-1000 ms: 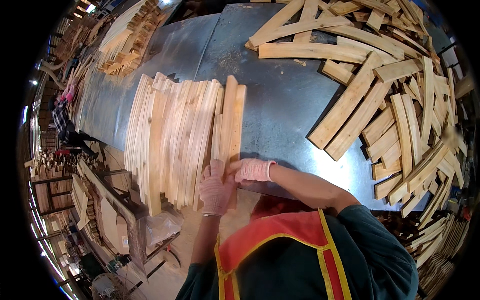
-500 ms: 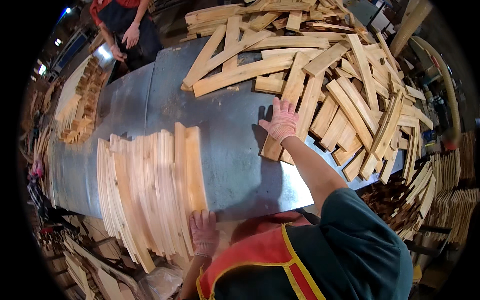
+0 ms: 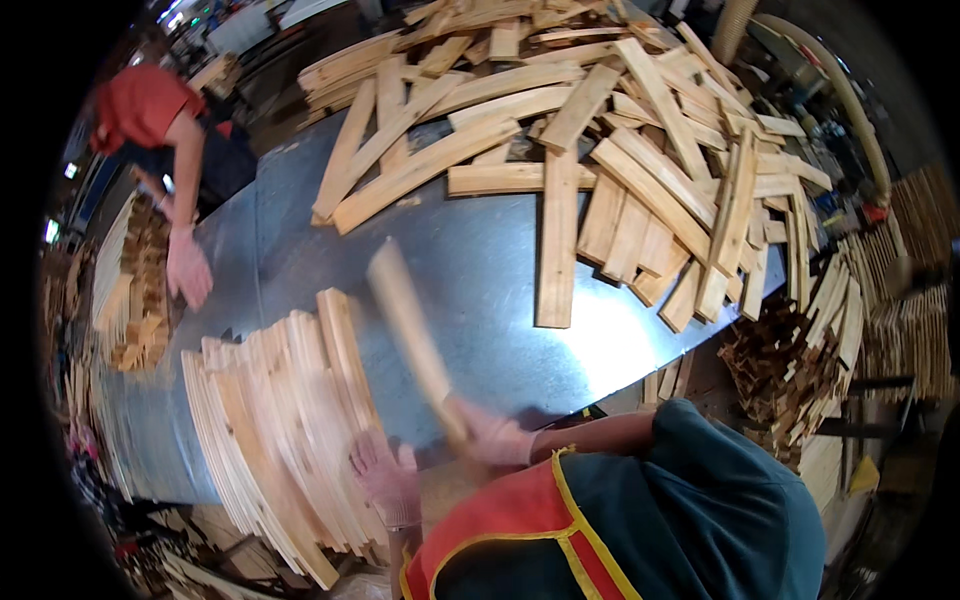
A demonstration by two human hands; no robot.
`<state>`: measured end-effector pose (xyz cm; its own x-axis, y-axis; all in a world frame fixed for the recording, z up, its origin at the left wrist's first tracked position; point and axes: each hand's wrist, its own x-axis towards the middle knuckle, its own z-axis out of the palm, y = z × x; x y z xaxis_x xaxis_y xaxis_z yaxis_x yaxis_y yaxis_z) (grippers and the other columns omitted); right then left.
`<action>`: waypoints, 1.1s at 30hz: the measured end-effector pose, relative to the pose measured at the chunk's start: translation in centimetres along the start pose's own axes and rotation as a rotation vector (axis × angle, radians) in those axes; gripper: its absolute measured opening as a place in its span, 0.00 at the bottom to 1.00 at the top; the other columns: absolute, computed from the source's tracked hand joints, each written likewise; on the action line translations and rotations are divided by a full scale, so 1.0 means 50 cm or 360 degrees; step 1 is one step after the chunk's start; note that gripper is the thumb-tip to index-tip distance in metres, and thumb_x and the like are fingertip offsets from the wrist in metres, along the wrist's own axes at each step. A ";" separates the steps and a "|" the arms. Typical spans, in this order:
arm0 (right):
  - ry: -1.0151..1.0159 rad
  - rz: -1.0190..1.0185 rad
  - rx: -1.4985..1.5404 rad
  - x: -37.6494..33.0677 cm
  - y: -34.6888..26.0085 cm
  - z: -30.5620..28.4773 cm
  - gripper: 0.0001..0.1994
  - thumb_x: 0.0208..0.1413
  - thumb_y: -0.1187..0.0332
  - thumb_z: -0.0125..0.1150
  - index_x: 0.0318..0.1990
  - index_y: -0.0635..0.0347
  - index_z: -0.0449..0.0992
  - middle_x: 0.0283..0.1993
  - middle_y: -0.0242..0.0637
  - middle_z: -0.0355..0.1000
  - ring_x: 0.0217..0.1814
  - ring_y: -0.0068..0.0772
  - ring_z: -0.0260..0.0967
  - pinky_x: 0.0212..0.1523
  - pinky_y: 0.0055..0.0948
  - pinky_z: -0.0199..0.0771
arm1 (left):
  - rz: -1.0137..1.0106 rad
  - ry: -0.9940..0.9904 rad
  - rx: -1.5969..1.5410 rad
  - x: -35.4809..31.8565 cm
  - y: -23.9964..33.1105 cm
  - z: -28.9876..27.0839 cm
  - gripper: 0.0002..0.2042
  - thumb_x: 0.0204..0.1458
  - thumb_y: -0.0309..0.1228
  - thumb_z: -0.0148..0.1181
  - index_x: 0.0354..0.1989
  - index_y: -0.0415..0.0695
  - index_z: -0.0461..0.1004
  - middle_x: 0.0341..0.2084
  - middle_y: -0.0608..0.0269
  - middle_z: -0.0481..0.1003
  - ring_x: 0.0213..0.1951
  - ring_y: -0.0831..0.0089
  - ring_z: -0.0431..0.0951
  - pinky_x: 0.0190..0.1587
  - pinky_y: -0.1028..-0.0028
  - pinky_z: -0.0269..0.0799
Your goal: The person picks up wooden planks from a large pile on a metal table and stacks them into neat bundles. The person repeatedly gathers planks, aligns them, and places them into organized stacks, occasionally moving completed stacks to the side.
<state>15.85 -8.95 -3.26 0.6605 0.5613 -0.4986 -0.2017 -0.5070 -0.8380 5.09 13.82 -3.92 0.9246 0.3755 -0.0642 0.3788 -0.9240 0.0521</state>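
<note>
My right hand (image 3: pixel 492 436), in a pale pink glove, is closed round the near end of a wooden board (image 3: pixel 408 325). That board slants away over the metal table and is smeared by motion. Beside it my left hand (image 3: pixel 386 482), gloved alike, has its fingers spread at the near right side of a row of boards (image 3: pixel 285 410) standing on edge, packed close together. To the right of the held board, another board (image 3: pixel 557 245) lies pointing toward me at the edge of a loose heap of boards (image 3: pixel 660 185).
The grey metal table (image 3: pixel 300 240) spans the middle. At its far left a co-worker's gloved hand (image 3: pixel 188 268) reaches beside another stack of boards (image 3: pixel 130 290). Stacked slats (image 3: pixel 790 360) stand beyond the right edge. A ribbed hose (image 3: pixel 860 120) hangs at the far right.
My right hand has drawn a board from the heap back toward me, near the row. My left hand's fingers have spread. The co-worker has leaned over the left stack. The whole view has shifted.
</note>
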 end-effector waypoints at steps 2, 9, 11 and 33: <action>-0.0497 0.0029 -0.0258 0.013 -0.027 -0.001 0.33 0.63 0.60 0.60 0.73 0.62 0.62 0.69 0.59 0.67 0.71 0.56 0.67 0.69 0.41 0.70 | 0.0107 -0.0340 0.0069 0.052 0.089 -0.058 0.42 0.52 0.53 0.65 0.72 0.40 0.62 0.71 0.55 0.63 0.76 0.46 0.54 0.77 0.49 0.48; 0.0958 -0.0768 -0.1084 0.179 0.192 -0.519 0.13 0.62 0.67 0.55 0.51 0.60 0.75 0.54 0.52 0.74 0.51 0.56 0.73 0.50 0.45 0.79 | -0.0129 -0.0214 0.0530 0.063 0.055 0.070 0.41 0.55 0.49 0.62 0.75 0.41 0.60 0.76 0.56 0.57 0.79 0.50 0.48 0.80 0.51 0.40; 0.1549 -0.0649 -0.0696 0.148 0.210 -0.720 0.22 0.61 0.63 0.62 0.61 0.61 0.71 0.63 0.54 0.71 0.65 0.56 0.67 0.63 0.45 0.71 | -0.0311 -0.0190 0.0489 0.072 0.071 0.001 0.39 0.57 0.43 0.60 0.77 0.43 0.58 0.78 0.52 0.54 0.79 0.50 0.50 0.79 0.50 0.44; 0.1956 -0.0387 0.1286 0.530 0.120 -1.139 0.16 0.52 0.69 0.73 0.46 0.60 0.75 0.38 0.36 0.75 0.32 0.31 0.69 0.30 0.33 0.71 | 0.0572 -0.0542 -0.0328 0.255 0.573 -0.006 0.47 0.39 0.38 0.74 0.73 0.46 0.61 0.54 0.49 0.72 0.50 0.51 0.78 0.49 0.53 0.76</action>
<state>73.31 -34.36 -8.88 0.8344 -0.5200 -0.1828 -0.0647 0.2371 -0.9693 27.75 -7.82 -2.93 0.9452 -0.0384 -0.3243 0.0724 -0.9437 0.3229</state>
